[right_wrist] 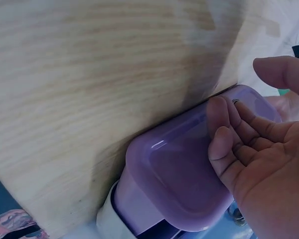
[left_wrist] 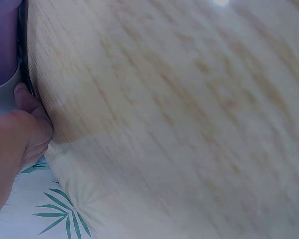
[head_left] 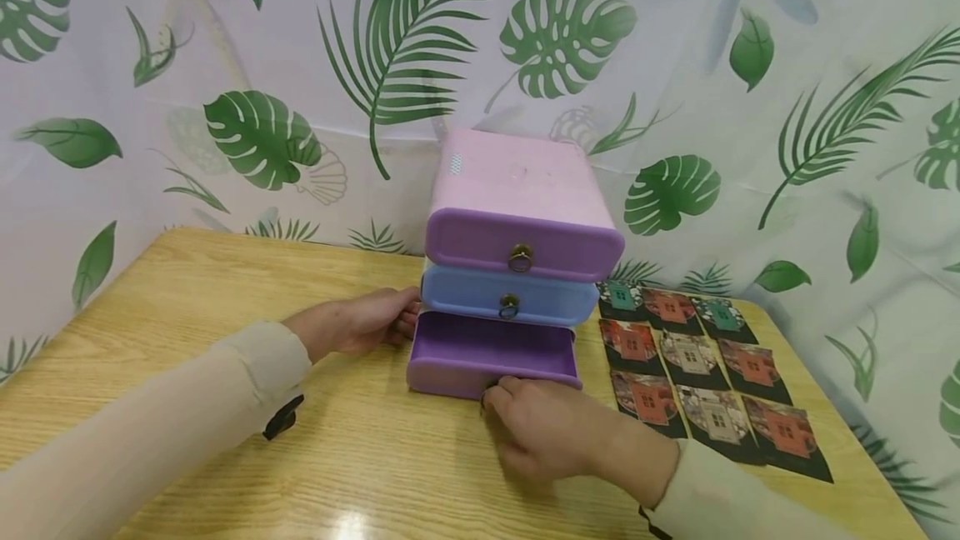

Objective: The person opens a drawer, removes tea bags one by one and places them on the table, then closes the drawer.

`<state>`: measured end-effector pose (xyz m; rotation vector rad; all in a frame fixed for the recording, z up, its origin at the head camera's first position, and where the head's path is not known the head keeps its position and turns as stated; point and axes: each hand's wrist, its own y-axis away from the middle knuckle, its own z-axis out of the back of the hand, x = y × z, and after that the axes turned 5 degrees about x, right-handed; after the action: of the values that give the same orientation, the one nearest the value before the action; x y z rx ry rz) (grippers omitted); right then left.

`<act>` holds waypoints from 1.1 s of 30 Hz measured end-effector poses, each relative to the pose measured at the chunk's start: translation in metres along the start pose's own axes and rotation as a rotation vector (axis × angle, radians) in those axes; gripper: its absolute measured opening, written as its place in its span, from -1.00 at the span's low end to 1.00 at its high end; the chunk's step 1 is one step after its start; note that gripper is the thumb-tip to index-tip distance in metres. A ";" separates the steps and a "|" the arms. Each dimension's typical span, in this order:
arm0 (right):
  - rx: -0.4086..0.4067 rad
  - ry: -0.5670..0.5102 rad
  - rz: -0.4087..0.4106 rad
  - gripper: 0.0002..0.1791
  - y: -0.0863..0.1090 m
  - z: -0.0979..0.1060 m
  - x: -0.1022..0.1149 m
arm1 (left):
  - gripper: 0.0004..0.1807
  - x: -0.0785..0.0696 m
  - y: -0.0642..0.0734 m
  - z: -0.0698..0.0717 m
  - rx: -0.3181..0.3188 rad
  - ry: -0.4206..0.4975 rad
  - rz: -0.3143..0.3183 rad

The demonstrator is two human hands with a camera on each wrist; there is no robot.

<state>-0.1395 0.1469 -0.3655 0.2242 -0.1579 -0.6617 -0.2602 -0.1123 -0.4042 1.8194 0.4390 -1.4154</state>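
A small three-tier drawer cabinet [head_left: 525,177] with a pale pink top stands at the back of the table. Its purple top drawer [head_left: 472,242] and blue middle drawer [head_left: 457,290] are closed, each with a ring pull. The purple bottom drawer [head_left: 442,377] is pulled partway out, its visible inside bare. My right hand [head_left: 551,427] is at this drawer's front, fingers curled at its small ring pull [right_wrist: 235,101], thumb held apart. My left hand [head_left: 371,319] rests against the cabinet's left side, fingers loosely bent beside the lower tiers.
Several square dark cards [head_left: 690,352] printed with cups lie in rows on the wooden table [head_left: 352,457], right of the cabinet. A leaf-patterned cloth [head_left: 300,48] hangs close behind the cabinet and along the table's sides.
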 end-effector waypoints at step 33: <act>-0.068 0.044 -0.008 -0.63 -0.019 0.002 -0.034 | -0.58 0.001 -0.001 0.000 -0.030 0.001 0.022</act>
<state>-0.1770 0.1533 -0.3705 0.1743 -0.0926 -0.6685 -0.2607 -0.1123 -0.4056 1.7953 0.4373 -1.3860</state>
